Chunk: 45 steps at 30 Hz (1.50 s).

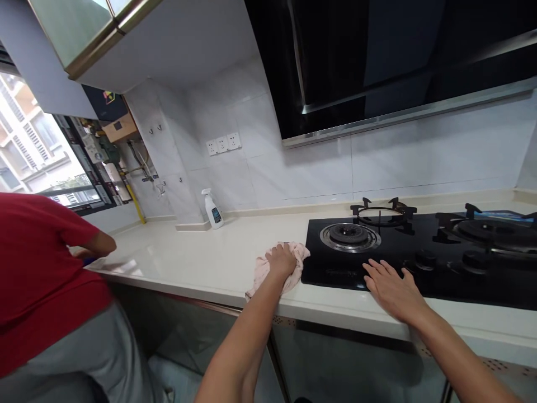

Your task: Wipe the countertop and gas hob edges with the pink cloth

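Observation:
My left hand is closed on a pale pink cloth that lies on the cream countertop, just left of the black gas hob. My right hand lies flat with fingers spread on the hob's front edge, in front of the left burner. A pan support sits lifted off behind that burner. The hob's knobs are just right of my right hand.
A white spray bottle stands by the wall at the back. A person in a red shirt bends over the counter at the left. A black range hood hangs above the hob. Wall sockets are on the tiles.

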Motion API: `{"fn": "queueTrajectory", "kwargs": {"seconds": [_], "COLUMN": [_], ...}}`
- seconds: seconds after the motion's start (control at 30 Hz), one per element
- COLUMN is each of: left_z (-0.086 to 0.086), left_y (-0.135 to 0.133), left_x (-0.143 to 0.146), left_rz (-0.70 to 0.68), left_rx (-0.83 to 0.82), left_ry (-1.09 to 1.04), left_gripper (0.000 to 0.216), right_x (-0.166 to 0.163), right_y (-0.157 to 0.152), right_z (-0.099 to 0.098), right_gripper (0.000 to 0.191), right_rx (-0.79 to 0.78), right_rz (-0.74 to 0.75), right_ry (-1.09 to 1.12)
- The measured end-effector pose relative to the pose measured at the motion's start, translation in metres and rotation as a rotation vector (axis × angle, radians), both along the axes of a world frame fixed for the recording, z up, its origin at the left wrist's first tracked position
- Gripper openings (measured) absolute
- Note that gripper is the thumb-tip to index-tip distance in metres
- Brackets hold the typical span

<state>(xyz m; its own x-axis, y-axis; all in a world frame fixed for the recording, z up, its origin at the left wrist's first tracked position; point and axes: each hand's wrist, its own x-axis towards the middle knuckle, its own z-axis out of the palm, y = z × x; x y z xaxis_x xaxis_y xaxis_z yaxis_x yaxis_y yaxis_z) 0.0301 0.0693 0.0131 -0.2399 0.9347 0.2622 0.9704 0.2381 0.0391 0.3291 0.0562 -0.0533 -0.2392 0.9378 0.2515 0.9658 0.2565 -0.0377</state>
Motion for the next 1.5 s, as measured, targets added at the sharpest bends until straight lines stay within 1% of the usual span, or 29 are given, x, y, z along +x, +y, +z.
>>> {"fn": "queueTrajectory", "kwargs": {"seconds": [0.07,0.17,0.27,0.33,0.43,0.53,0.6,0.7,0.83,0.93,1.13,1.3,1.37,1.5], "left_z": [0.005,0.017,0.028,0.031,0.028,0.019,0.012,0.005,0.001,-0.001,-0.001,0.0,-0.002,-0.006], "left_y": [-0.005,-0.018,-0.037,-0.049,-0.066,-0.075,-0.075,-0.072,-0.064,-0.055,-0.038,-0.035,-0.039,-0.054], "left_x": [-0.002,-0.012,-0.027,-0.037,-0.051,-0.063,-0.067,-0.07,-0.07,-0.07,-0.064,-0.044,-0.033,-0.013], "left_rz": [-0.02,-0.077,-0.124,-0.153,-0.192,-0.216,-0.222,-0.2,-0.157,-0.113,-0.028,0.039,0.026,-0.064], "left_rx": [-0.019,-0.072,-0.125,-0.159,-0.204,-0.214,-0.175,-0.093,-0.057,-0.044,0.004,0.031,0.023,0.028], "left_ry": [-0.03,-0.081,-0.11,-0.1,-0.097,-0.14,-0.156,-0.15,-0.121,-0.104,-0.118,-0.148,-0.16,-0.158], "left_gripper": [0.046,0.052,0.069,0.08,0.085,0.088,0.086,0.075,0.059,0.051,0.051,0.053,0.053,0.046], "right_x": [0.0,0.0,-0.001,-0.001,0.0,0.0,-0.001,0.0,0.002,0.003,0.002,-0.001,-0.001,-0.001], "right_y": [-0.002,-0.005,-0.006,-0.005,-0.004,-0.004,-0.005,-0.005,-0.001,0.003,0.004,0.001,0.0,0.001], "right_z": [0.004,0.008,0.01,0.009,0.008,0.008,0.007,0.006,0.002,-0.002,-0.004,-0.003,-0.002,-0.003], "right_gripper": [0.062,0.061,0.061,0.061,0.061,0.06,0.06,0.061,0.062,0.061,0.061,0.06,0.06,0.06], "right_rx": [-0.011,-0.017,-0.02,-0.022,-0.015,-0.01,-0.013,-0.02,-0.032,-0.018,-0.019,0.007,0.016,0.018], "right_rz": [0.008,0.015,0.015,0.015,0.017,0.021,0.016,0.008,0.015,0.019,-0.002,-0.014,-0.009,-0.003], "right_ry": [0.001,-0.006,-0.016,-0.019,-0.015,-0.01,-0.006,-0.004,-0.028,-0.024,-0.027,-0.011,-0.005,-0.018]}}
